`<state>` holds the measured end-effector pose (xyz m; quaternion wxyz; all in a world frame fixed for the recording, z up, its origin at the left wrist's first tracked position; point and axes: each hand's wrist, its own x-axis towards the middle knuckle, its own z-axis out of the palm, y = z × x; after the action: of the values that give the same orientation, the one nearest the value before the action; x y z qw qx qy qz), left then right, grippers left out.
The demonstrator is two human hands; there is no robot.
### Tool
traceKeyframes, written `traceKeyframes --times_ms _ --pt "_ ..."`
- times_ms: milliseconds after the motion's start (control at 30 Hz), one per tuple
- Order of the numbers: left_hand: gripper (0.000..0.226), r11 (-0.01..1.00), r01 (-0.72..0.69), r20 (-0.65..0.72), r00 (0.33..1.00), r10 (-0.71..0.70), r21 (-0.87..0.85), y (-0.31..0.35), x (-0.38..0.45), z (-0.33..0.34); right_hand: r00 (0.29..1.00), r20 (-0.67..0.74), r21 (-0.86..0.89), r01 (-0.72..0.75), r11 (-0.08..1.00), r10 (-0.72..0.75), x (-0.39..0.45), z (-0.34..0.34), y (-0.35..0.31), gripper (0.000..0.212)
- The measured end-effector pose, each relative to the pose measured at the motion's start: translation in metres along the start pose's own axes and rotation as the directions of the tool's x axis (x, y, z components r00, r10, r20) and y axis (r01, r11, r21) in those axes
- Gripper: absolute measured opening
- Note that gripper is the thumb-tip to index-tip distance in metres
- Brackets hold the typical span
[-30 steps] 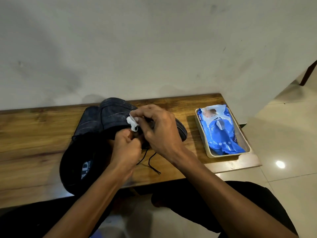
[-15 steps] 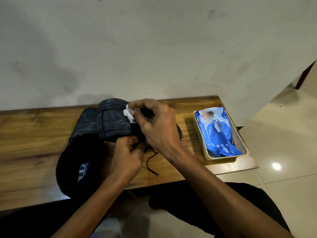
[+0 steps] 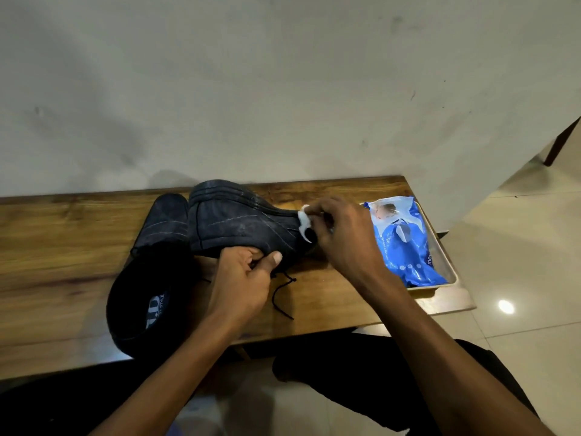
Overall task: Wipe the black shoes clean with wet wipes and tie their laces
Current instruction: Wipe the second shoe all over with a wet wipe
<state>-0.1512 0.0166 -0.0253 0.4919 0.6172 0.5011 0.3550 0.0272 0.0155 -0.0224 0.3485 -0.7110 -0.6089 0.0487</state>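
Note:
A black shoe (image 3: 239, 221) lies on its side on the wooden bench (image 3: 63, 247), its dusty sole facing me. My left hand (image 3: 242, 278) grips its near edge, thumb on top. My right hand (image 3: 342, 234) pinches a white wet wipe (image 3: 304, 222) and holds it against the shoe's right end. Loose black laces (image 3: 281, 294) trail over the bench below the shoe. A second black shoe (image 3: 147, 284) stands to the left, its opening towards me with a printed insole showing.
A blue pack of wet wipes (image 3: 405, 243) lies in a shallow beige tray (image 3: 448, 262) at the bench's right end. A pale wall rises right behind the bench. Tiled floor lies to the right, and my dark-trousered knees are under the bench's front edge.
My right hand has slid the wipe rightwards along the sole, from its middle to its right end. My left hand has stayed gripping the shoe's near edge.

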Motion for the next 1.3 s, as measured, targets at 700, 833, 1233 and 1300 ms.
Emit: traceKeyframes --times_ms 700,833,1233,1300 --pt "0.019 0.785 0.352 0.098 0.93 -0.353 -0.509 0.012 0.005 -0.001 0.987 0.098 -0.113 -0.118 0.987 0.129 -0.014 0.007 0.016 0.018" --pt "0.025 0.713 0.388 0.108 0.908 -0.405 -0.584 0.016 0.005 0.001 0.997 0.077 0.039 -0.02 0.999 0.017 -0.028 0.014 -0.008 0.017" --pt "0.01 0.421 0.466 0.118 0.767 -0.631 -0.778 0.002 0.02 0.006 0.989 0.112 -0.003 -0.092 0.996 0.092 -0.032 0.016 0.007 0.013" --pt "0.013 0.406 0.483 0.102 0.732 -0.674 -0.776 -0.004 0.021 0.008 0.989 0.137 0.04 -0.059 0.997 0.053 -0.042 0.021 -0.003 0.013"
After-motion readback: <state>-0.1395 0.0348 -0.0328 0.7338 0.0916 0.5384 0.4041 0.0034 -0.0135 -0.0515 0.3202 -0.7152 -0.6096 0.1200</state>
